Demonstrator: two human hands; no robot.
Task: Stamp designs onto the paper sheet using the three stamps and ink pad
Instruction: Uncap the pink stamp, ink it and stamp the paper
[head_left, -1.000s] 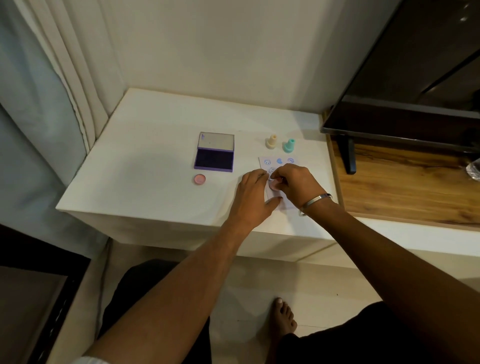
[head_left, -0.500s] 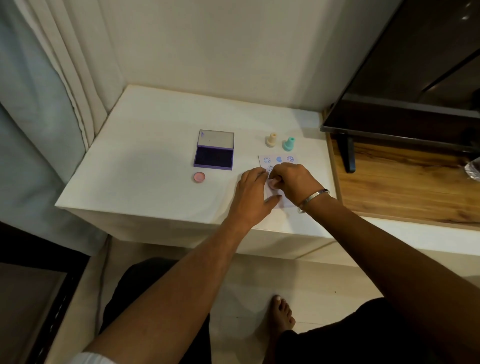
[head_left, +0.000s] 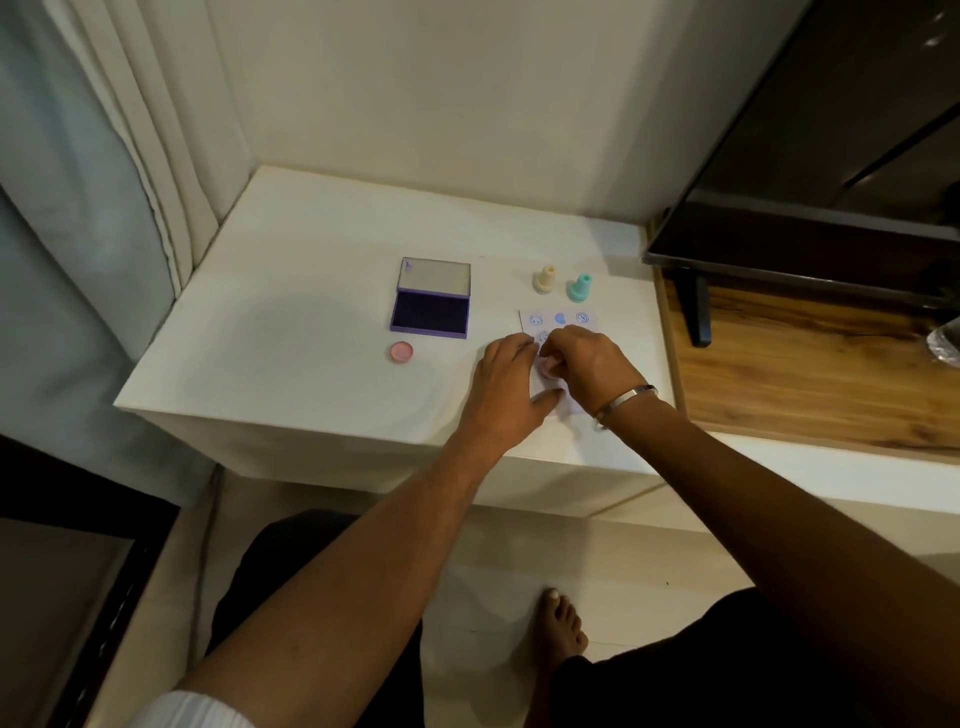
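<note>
A small paper sheet (head_left: 560, 318) with several blue prints lies near the right edge of the white table (head_left: 311, 322). My right hand (head_left: 587, 364) grips a pink stamp (head_left: 546, 368) and holds it down on the sheet. My left hand (head_left: 506, 387) lies flat, fingers pressing the sheet's left side. A cream stamp (head_left: 544, 279) and a teal stamp (head_left: 580, 288) stand upright just behind the sheet. The purple ink pad (head_left: 431, 317) sits open to the left, lid up.
A round pink cap (head_left: 401, 352) lies in front of the ink pad. A dark screen (head_left: 810, 223) on a stand rests on the wooden shelf (head_left: 810, 374) to the right. Curtains hang at the left. My foot (head_left: 560, 629) is on the floor below.
Both hands stay over the sheet. My right hand has shifted slightly, still holding the pink stamp down; the view has tilted a little.
</note>
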